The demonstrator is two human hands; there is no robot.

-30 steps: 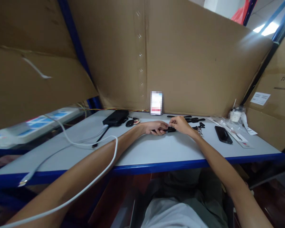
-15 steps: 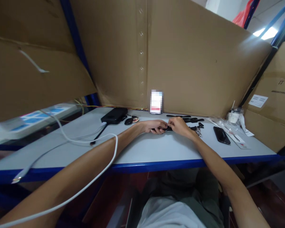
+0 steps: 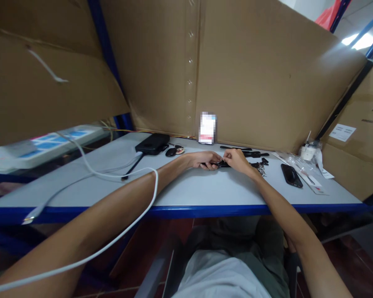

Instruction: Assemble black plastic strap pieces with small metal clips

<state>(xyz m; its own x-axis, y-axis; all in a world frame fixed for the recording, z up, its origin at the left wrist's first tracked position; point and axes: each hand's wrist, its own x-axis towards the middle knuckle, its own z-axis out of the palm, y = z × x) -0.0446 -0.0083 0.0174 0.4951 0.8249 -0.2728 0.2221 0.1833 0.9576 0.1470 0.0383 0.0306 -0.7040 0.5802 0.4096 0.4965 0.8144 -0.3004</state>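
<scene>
My left hand [image 3: 207,159] is closed round a slim black piece [image 3: 224,164] over the middle of the table. Close against it on the right, my right hand [image 3: 235,159] pinches at the same piece; whatever lies between its fingertips is too small to make out. Behind my right hand lie several long black pieces [image 3: 255,154]. Small silvery metal parts [image 3: 261,169] and little black parts [image 3: 265,161] sit just to its right.
A lit phone [image 3: 207,129] leans on the cardboard wall. At left are a black box [image 3: 152,143] and a white cable [image 3: 155,186] crossing my left arm. A dark phone [image 3: 291,175], plastic bags [image 3: 298,162] and a cup [image 3: 307,152] stand right.
The camera view has shifted slightly, so the table sits a little higher and to the right. My two hands stay together at the black piece, with the right fingertips slightly changed in position.
</scene>
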